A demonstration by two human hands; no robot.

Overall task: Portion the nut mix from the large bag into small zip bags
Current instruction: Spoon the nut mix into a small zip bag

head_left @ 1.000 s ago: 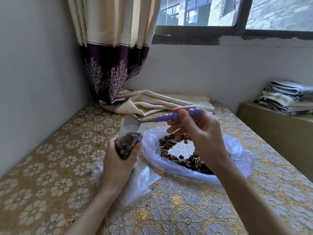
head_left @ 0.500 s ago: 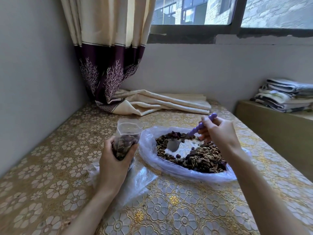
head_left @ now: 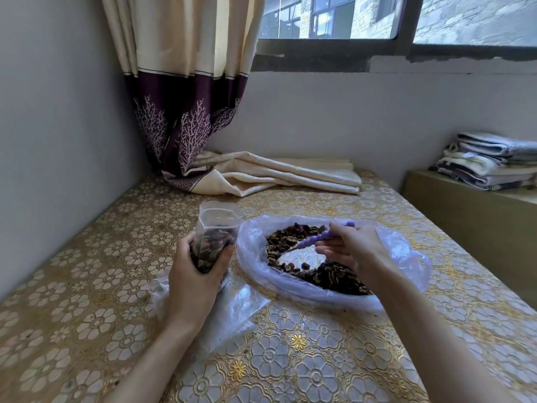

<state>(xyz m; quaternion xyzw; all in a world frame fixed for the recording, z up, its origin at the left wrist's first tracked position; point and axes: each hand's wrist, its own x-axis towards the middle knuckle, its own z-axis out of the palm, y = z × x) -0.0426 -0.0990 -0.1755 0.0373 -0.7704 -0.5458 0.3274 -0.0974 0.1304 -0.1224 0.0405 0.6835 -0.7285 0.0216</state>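
Note:
My left hand (head_left: pixel 194 274) grips a small clear zip bag (head_left: pixel 216 228), held upright with its mouth open and its lower half filled with nut mix. To its right lies the large clear plastic bag (head_left: pixel 404 251), spread open on the table with nut mix (head_left: pixel 334 274) heaped inside. My right hand (head_left: pixel 353 248) pinches the beaded purple handle of a spoon (head_left: pixel 315 239). The spoon's bowl is low in the nuts at the large bag's left side and is mostly hidden.
More clear small bags (head_left: pixel 235 303) lie flat under my left hand. A gold floral cloth covers the table (head_left: pixel 290 359). A cream curtain end (head_left: pixel 276 175) lies at the back, a wall at the left, and folded towels (head_left: pixel 488 161) on a ledge at the right.
The spoon left the small bag's mouth, swung right and down into the large bag, and now sits lower and flatter among the nuts. My left hand kept hold of the small bag.

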